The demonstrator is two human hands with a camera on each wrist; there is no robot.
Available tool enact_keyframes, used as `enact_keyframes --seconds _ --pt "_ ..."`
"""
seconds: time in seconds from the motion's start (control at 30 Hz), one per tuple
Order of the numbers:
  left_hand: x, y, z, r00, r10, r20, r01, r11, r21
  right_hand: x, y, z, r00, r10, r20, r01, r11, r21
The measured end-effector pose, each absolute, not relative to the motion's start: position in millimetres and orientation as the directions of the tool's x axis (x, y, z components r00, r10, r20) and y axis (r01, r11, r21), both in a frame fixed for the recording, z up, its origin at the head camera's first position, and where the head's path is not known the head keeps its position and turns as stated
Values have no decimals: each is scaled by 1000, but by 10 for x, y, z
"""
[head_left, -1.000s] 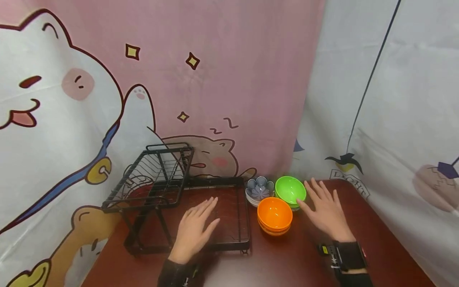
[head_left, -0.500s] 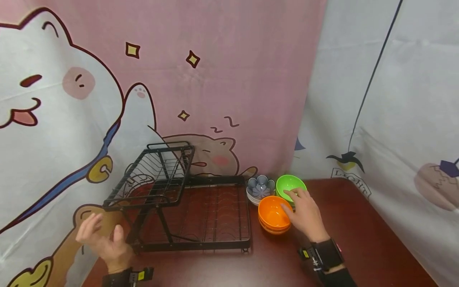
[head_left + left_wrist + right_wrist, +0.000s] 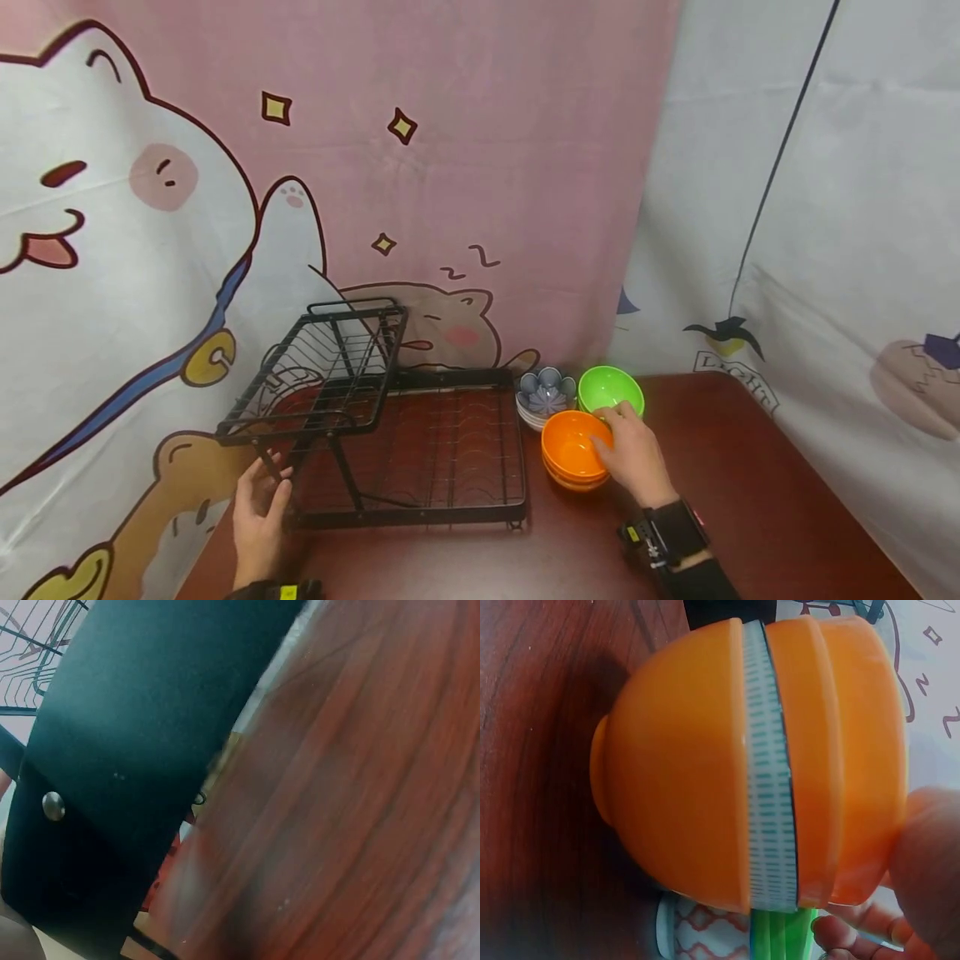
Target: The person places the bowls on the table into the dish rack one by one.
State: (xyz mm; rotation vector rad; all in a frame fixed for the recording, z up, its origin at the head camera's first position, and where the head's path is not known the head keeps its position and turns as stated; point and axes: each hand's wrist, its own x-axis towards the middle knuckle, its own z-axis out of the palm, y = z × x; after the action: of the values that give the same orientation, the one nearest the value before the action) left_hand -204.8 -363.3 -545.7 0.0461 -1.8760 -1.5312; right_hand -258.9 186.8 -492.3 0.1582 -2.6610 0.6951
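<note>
My right hand (image 3: 636,454) is at the stack of orange bowls (image 3: 574,450), its thumb inside the rim and its fingers outside, pinching the edge of the top orange bowl (image 3: 862,761). In the right wrist view, a white patterned rim (image 3: 769,772) shows between the orange bowls. My left hand (image 3: 257,525) is at the front left corner of the black dish rack (image 3: 420,515), fingers curled about its corner upright. The left wrist view is mostly filled by a dark panel of the rack (image 3: 142,742), which hides much of that hand.
Green bowls (image 3: 609,390) stand behind my right hand, and grey flower-shaped bowls (image 3: 546,396) sit beside them, close to the rack's right side. A small upper shelf (image 3: 315,375) rises over the rack's left part. The brown table (image 3: 750,467) meets a printed curtain (image 3: 525,167).
My left hand has moved left from over the rack to its front left corner. My right hand has come left from beside the green bowls onto the top orange bowl's rim.
</note>
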Motion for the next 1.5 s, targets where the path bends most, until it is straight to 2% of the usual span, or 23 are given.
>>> enact_keyframes --seconds 0.17,0.27,0.4,0.5,0.63,0.73,0.9,1.17,1.27,1.4,1.5 --pt "-2073 -3680 -5593 -714 -412 566 384 446 809 -2598 1869 -4948 -916 20 400 -188 861 -474" --pt "-2086 -3692 -5628 -728 -401 556 323 515 794 -2597 1875 -4948 -917 38 398 -174 858 -483" --pt "-2081 -3689 -5593 -790 -410 455 175 561 809 -2591 1875 -4950 -907 40 419 -181 862 -474" --pt "-2075 -3700 -5555 -832 -443 334 33 561 827 -2581 1871 -4955 -897 36 441 -192 867 -461" --pt "-2071 -3719 -5488 -859 -481 176 -130 536 834 -2575 1852 -4934 -900 36 435 -184 873 -453" --pt "-2074 -3736 -5454 -872 -474 121 -184 547 817 -2577 1840 -4919 -912 46 407 -161 874 -458" --pt "-2074 -3753 -5452 -874 -471 121 -207 585 784 -2572 1845 -4905 -912 48 406 -159 873 -460" --pt "-2065 -3731 -5494 -857 -489 160 -199 602 774 -2555 1951 -4867 -923 66 379 -156 836 -527" --pt "-2059 -3723 -5494 -857 -487 169 -192 605 773 -2559 1994 -4840 -947 58 316 -158 774 -614" --pt "-2065 -3719 -5513 -851 -489 189 -184 616 766 -2562 2026 -4798 -971 60 229 -143 621 -770" --pt "-2082 -3708 -5529 -850 -488 201 -181 627 757 -2550 2035 -4760 -980 70 189 -126 517 -846"
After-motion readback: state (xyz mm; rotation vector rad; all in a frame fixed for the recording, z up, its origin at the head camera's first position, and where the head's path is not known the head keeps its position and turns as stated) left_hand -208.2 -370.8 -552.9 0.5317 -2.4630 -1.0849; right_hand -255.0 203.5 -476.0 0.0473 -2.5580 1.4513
